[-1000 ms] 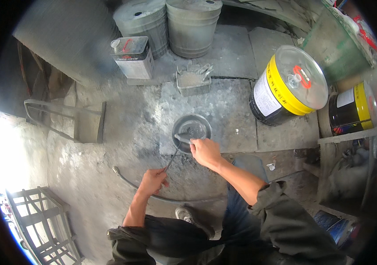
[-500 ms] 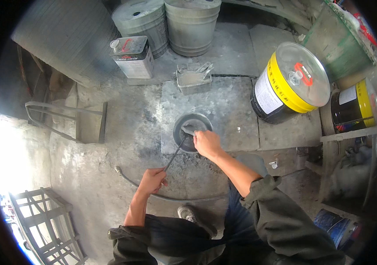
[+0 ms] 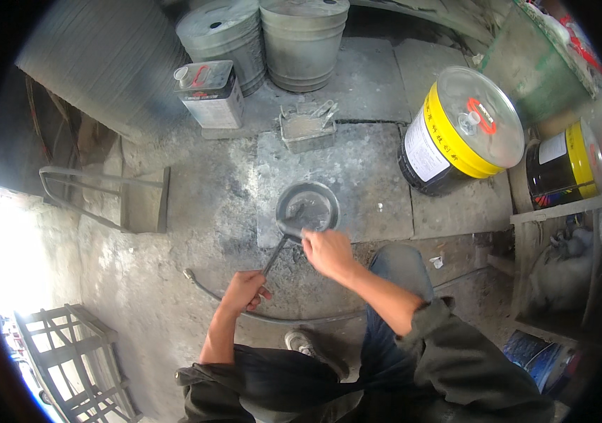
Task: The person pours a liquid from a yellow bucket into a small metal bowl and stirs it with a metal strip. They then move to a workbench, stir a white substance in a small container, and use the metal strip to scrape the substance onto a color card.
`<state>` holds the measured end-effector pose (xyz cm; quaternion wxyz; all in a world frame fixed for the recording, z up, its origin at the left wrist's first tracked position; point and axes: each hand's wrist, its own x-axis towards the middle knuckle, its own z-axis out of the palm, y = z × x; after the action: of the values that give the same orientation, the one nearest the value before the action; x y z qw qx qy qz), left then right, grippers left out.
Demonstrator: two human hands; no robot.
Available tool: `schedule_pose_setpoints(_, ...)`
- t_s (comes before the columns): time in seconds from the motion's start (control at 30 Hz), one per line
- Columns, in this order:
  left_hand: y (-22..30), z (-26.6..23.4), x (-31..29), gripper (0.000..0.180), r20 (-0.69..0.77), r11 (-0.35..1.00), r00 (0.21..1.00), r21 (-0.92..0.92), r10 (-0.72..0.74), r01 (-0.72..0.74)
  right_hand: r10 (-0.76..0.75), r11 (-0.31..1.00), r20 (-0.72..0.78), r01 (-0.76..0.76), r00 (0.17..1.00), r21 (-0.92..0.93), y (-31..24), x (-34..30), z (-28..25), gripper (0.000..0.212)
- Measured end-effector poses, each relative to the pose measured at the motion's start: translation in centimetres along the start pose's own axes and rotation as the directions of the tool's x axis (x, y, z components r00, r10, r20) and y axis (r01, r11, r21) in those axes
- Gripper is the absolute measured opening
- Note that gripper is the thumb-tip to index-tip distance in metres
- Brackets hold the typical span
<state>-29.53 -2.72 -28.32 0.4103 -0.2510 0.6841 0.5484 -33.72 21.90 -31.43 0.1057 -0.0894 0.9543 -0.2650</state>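
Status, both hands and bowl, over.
Left hand: gripping dark rod. Right hand: holding grey piece at near rim of bowl. Hose lies apart on floor.

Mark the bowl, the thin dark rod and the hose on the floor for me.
Bowl [image 3: 334,209]: head view, right side of its wall.
Thin dark rod [image 3: 276,254]: head view, middle of its visible shaft.
Hose [image 3: 302,322]: head view, its curved middle stretch.

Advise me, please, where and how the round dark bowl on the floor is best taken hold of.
I would probably pinch the bowl by its far rim, coming down from the far side: the round wall stands free there, while the right hand and the thin dark rod crowd the near edge.
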Motion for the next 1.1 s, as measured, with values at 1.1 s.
schedule_pose_setpoints(1.1, -1.7, -0.6, -7.3, 0.037, -0.147, 0.885, 0.964, 0.444, 0.223, -0.137, 0.311, 0.937, -0.035, -0.3, 0.95, 0.178, 4.4, 4.3, 1.6, 0.032)
